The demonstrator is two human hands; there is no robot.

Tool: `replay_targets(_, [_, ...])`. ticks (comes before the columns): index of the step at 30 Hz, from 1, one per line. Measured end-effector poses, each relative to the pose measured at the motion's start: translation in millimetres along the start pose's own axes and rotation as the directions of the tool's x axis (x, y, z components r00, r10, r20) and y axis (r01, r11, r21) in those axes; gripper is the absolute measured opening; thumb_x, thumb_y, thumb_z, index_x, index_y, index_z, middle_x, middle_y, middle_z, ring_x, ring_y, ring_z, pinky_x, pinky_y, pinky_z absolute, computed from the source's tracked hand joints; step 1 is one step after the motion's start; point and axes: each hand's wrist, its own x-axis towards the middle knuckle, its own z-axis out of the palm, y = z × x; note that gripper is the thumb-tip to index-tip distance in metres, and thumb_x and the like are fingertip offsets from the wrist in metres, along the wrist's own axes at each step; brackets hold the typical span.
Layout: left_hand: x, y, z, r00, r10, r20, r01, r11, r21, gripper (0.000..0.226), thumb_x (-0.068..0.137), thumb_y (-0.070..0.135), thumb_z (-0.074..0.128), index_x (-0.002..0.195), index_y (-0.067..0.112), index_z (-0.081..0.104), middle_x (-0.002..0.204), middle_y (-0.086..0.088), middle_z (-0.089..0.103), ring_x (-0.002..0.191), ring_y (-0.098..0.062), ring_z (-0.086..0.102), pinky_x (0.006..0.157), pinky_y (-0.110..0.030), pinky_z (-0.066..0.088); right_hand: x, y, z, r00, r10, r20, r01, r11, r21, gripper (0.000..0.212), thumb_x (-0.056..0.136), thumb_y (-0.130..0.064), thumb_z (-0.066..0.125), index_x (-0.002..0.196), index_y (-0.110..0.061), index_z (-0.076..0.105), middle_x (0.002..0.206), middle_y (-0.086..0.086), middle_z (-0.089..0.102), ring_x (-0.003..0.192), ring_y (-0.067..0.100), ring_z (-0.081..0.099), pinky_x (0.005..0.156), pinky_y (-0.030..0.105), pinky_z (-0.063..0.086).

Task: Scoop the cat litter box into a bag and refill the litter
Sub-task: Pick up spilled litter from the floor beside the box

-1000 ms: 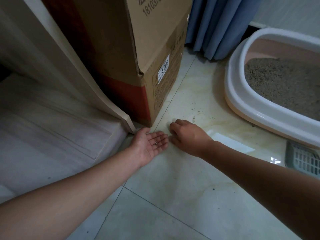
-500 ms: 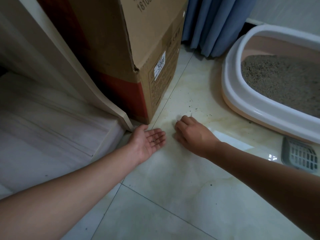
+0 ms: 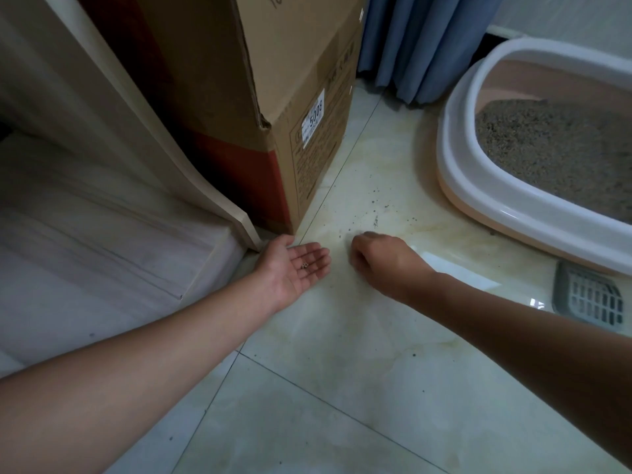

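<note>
Head view: the left hand (image 3: pixel 294 268) lies palm up, fingers straight, at the floor (image 3: pixel 342 388) by the cardboard box (image 3: pixel 307 97) corner, with litter grains (image 3: pixel 304 265) on its palm. The right hand (image 3: pixel 383 261), just beside it, is curled knuckles-up, and I cannot tell whether it pinches anything. The litter box (image 3: pixel 478 193) stands well right.

Pale tiled floor (image 3: pixel 342 388) carries cardboard box (image 3: pixel 307 80), litter box (image 3: pixel 458 159), grey scoop (image 3: pixel 591 299); litter grains (image 3: pixel 374 203) scattered between boxes.

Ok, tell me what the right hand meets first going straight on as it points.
The right hand likely meets scattered litter grains first, then the cardboard box near its bottom corner; depth unclear.
</note>
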Motion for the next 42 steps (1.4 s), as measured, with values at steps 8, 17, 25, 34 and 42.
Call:
replay_targets(8, [-6.1, 1.3, 15.4, 0.993, -0.045, 0.107, 0.04, 0.998, 0.046, 0.048, 0.105, 0.033, 0.038, 0.106, -0.006, 0.065, 0.095, -0.022, 0.073, 0.092, -0.032, 0.068, 0.078, -0.042, 0.057, 11.4, -14.2, -26.7, 0.972, -0.095, -0.215, 0.135, 0.974, 0.182, 0.02, 0.096, -0.014, 0.05, 0.097, -0.017, 0.07, 0.09, -0.002, 0.065, 0.079, 0.014, 0.059, 0.071, 0.029, 0.046])
replay_targets(17, [1.3, 5.5, 0.2, 1.0, -0.009, 0.009, 0.008, 1.0, 0.028, 0.036, 0.102, 0.028, 0.041, 0.083, 0.004, 0.061, 0.072, -0.012, 0.066, 0.068, -0.022, 0.059, 0.064, -0.034, 0.052, -26.3, 29.6, -11.9, 0.999, -0.018, -0.041, 0.023, 0.991, 0.13, 0.008, 0.087, -0.014, 0.063, 0.088, -0.02, 0.068, 0.086, -0.006, 0.061, 0.072, 0.013, 0.057, 0.064, 0.027, 0.044])
replay_targets(25, [1.1, 0.8, 4.7, 1.0, -0.009, 0.028, 0.007, 0.999, 0.048, 0.037, 0.102, 0.029, 0.041, 0.084, 0.004, 0.061, 0.068, -0.012, 0.068, 0.069, -0.022, 0.06, 0.064, -0.035, 0.053, -32.0, 31.9, 4.9, 0.989, -0.149, -0.001, 0.149, 0.989, 0.019, 0.007, 0.087, -0.013, 0.064, 0.081, -0.016, 0.062, 0.082, -0.004, 0.056, 0.075, 0.018, 0.054, 0.062, 0.026, 0.037])
replay_targets(34, [-0.6, -0.2, 6.9, 0.999, -0.004, 0.044, 0.001, 0.998, 0.064, 0.037, 0.102, 0.029, 0.042, 0.085, 0.004, 0.063, 0.069, -0.012, 0.069, 0.068, -0.022, 0.061, 0.064, -0.035, 0.054, -28.2, 27.7, 10.2, 0.986, -0.157, -0.051, 0.156, 0.988, -0.017, 0.004, 0.088, -0.013, 0.063, 0.085, -0.013, 0.059, 0.084, 0.0, 0.056, 0.076, 0.02, 0.05, 0.062, 0.032, 0.044])
replay_targets(42, [0.6, -0.6, 5.2, 0.999, -0.007, 0.042, 0.004, 0.999, 0.053, 0.037, 0.102, 0.029, 0.042, 0.089, 0.003, 0.064, 0.076, -0.013, 0.069, 0.073, -0.023, 0.063, 0.068, -0.036, 0.055, -14.1, 20.8, 7.6, 0.993, -0.045, -0.106, 0.051, 0.997, 0.056, 0.011, 0.087, -0.006, 0.053, 0.08, -0.014, 0.054, 0.077, 0.002, 0.055, 0.067, 0.024, 0.05, 0.058, 0.034, 0.042])
